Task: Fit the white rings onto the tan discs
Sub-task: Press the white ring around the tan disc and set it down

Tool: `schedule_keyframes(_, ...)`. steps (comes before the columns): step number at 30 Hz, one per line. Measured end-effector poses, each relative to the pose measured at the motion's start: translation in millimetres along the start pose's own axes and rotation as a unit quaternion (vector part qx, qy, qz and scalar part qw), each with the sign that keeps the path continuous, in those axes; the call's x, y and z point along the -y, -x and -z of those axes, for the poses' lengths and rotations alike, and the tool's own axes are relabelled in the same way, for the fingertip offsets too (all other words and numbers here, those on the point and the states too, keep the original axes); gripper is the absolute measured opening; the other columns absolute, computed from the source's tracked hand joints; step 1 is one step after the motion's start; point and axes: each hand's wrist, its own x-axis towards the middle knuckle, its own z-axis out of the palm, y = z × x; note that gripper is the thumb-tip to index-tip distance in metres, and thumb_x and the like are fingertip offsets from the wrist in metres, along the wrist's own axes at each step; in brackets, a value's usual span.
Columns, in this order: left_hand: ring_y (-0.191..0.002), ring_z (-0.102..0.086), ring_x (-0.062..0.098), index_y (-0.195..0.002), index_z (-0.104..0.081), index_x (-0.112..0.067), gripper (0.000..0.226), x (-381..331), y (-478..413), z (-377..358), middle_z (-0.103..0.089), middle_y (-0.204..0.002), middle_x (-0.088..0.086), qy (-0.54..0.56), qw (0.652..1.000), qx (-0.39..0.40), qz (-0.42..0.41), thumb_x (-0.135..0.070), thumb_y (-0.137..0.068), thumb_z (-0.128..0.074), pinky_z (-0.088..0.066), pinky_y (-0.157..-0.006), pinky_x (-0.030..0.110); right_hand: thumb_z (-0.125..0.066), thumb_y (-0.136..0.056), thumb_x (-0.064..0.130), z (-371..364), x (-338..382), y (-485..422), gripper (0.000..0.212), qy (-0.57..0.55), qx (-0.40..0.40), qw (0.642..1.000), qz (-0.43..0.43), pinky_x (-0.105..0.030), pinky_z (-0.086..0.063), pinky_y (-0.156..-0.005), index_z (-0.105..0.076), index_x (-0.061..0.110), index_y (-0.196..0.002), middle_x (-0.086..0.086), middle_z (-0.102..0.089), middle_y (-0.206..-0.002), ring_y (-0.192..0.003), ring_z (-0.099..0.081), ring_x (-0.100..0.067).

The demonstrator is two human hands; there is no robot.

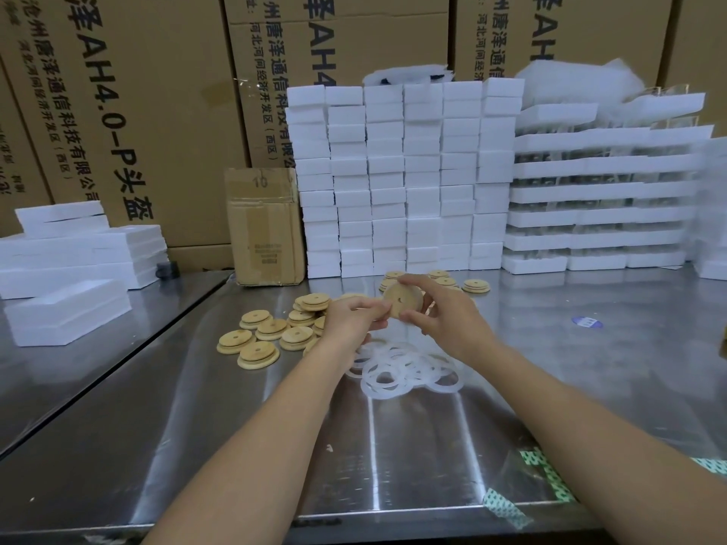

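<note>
A: Background?
B: The far wall is filled by printed cartons [118, 112]. A steel table [432, 446] is set in front of them.
A: On it?
B: White boxes [405, 179] are stacked in tall columns at far centre. More are stacked at far right and at left. A small carton [263, 230] is stood upright just left of the columns.
A: Task parts?
B: Tan discs [271, 332] are scattered left of centre, some overlapped or stacked. A few more are seen at far centre, behind the hands. White rings [405, 367] are heaped flat and overlapped, just right of the disc pile and nearer than the hands.
A: Hands?
B: Both are raised over the table, above the rings. The right hand [444, 316] is wrapped on a held disc [403, 302], with fingers over the top edge and thumb under. The disc's left edge is pinched by the left hand [350, 320], fingers curled. The disc is tilted, with its centre-hole face turned toward the camera.
A: Ring fitted on it?
B: Cannot be told. The rim is covered by fingers.
A: Small items?
B: A blue sticker [587, 322] is stuck on the table at right. Green-patterned tape [547, 474] is seen at near right.
</note>
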Motion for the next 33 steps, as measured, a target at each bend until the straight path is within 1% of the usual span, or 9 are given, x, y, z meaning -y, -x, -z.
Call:
schedule_keyframes(4, -0.084, -0.081, 0.011, -0.087, -0.077, -0.019, 0.01, -0.2, -0.9, -4.3, -0.083, -0.099, 0.002, -0.01, 1.0, 0.008, -0.027, -0.022, -0.094, -0.083, -0.058, -0.075, 0.028, -0.08, -0.089, 0.031, -1.5, 2.1, -1.1, 0.049, -0.037, -0.015, 0.999, -0.035, -0.032, -0.055, -0.073, -0.053, 0.055, -0.122, 0.016, -0.067, -0.095, -0.068, -0.068, -0.006)
schedule_keyframes(8, -0.085, -0.082, 0.016, -0.086, -0.074, -0.016, 0.013, -0.6, -2.4, -9.1, -0.082, -0.097, 0.003, -0.033, 0.998, 0.013, -0.044, -0.018, -0.097, -0.08, -0.06, -0.076, 0.03, -0.084, -0.086, 0.024, 0.2, 2.2, -0.8, 0.044, -0.1, -0.029, 0.992, -0.077, -0.018, -0.047, -0.062, -0.052, 0.048, -0.103, 0.013, -0.07, -0.096, -0.064, -0.066, 0.0)
schedule_keyframes(11, -0.085, -0.082, 0.015, -0.088, -0.075, -0.013, 0.012, -1.5, -1.6, -7.9, -0.082, -0.097, 0.005, -0.029, 0.998, 0.018, -0.055, -0.018, -0.096, -0.081, -0.06, -0.074, 0.028, -0.087, -0.084, 0.015, -1.4, 0.6, -2.2, 0.037, -0.166, -0.05, 0.978, -0.112, -0.012, -0.048, -0.057, -0.055, 0.029, -0.096, -0.002, -0.072, -0.096, -0.066, -0.067, 0.003)
schedule_keyframes(16, -0.089, -0.082, 0.017, -0.091, -0.076, -0.007, 0.014, -2.5, 0.8, -5.0, -0.083, -0.097, 0.008, -0.021, 0.997, 0.02, -0.071, -0.018, -0.092, -0.086, -0.064, -0.077, 0.029, -0.091, -0.081, 0.014, -2.8, 0.4, -4.3, 0.038, -0.229, -0.061, 0.956, -0.175, -0.02, -0.055, -0.055, -0.056, 0.005, -0.093, -0.019, -0.076, -0.093, -0.067, -0.076, -0.015)
schedule_keyframes(20, -0.094, -0.08, 0.018, -0.088, -0.077, -0.01, 0.014, -1.4, 0.4, -3.5, -0.082, -0.096, 0.007, -0.044, 0.994, 0.024, -0.095, -0.01, -0.085, -0.091, -0.064, -0.077, 0.028, -0.093, -0.08, 0.023, -1.7, -0.6, -2.3, 0.041, -0.226, -0.057, 0.952, -0.196, -0.03, -0.061, -0.062, -0.057, 0.006, -0.091, -0.02, -0.077, -0.087, -0.071, -0.078, -0.021)
schedule_keyframes(24, -0.094, -0.079, 0.021, -0.084, -0.078, -0.015, 0.014, -0.6, -2.1, -3.9, -0.082, -0.092, 0.004, -0.066, 0.992, 0.01, -0.11, -0.01, -0.084, -0.091, -0.063, -0.077, 0.031, -0.091, -0.08, 0.033, -2.7, -1.4, 0.2, 0.042, -0.196, -0.037, 0.959, -0.2, -0.037, -0.056, -0.068, -0.06, 0.005, -0.083, -0.014, -0.077, -0.081, -0.072, -0.077, -0.017)
schedule_keyframes(27, -0.091, -0.08, 0.023, -0.082, -0.077, -0.017, 0.016, 0.9, -2.8, -5.6, -0.082, -0.09, 0.003, -0.088, 0.989, 0.006, -0.119, -0.011, -0.084, -0.091, -0.062, -0.072, 0.03, -0.091, -0.08, 0.035, -2.3, -0.3, 0.2, 0.043, -0.181, -0.036, 0.96, -0.209, -0.036, -0.052, -0.069, -0.064, 0.004, -0.09, -0.014, -0.074, -0.08, -0.073, -0.067, -0.018)
schedule_keyframes(30, -0.088, -0.08, 0.022, -0.082, -0.076, -0.018, 0.017, 2.5, -3.0, -8.1, -0.081, -0.089, 0.0, -0.112, 0.985, -0.001, -0.133, -0.013, -0.083, -0.092, -0.063, -0.07, 0.029, -0.091, -0.08, 0.033, -1.0, -0.3, 0.3, 0.038, -0.193, -0.039, 0.956, -0.215, -0.035, -0.051, -0.069, -0.063, 0.01, -0.091, -0.007, -0.073, -0.076, -0.078, -0.073, -0.024)
schedule_keyframes(33, -0.09, -0.079, 0.02, -0.081, -0.076, -0.02, 0.016, 3.5, -4.4, -8.7, -0.08, -0.091, 0.001, -0.126, 0.982, -0.007, -0.139, -0.015, -0.084, -0.091, -0.063, -0.074, 0.032, -0.09, -0.081, 0.032, -2.3, -0.6, 0.7, 0.036, -0.198, -0.039, 0.956, -0.215, -0.037, -0.052, -0.071, -0.06, 0.014, -0.088, -0.011, -0.076, -0.079, -0.084, -0.076, -0.029)
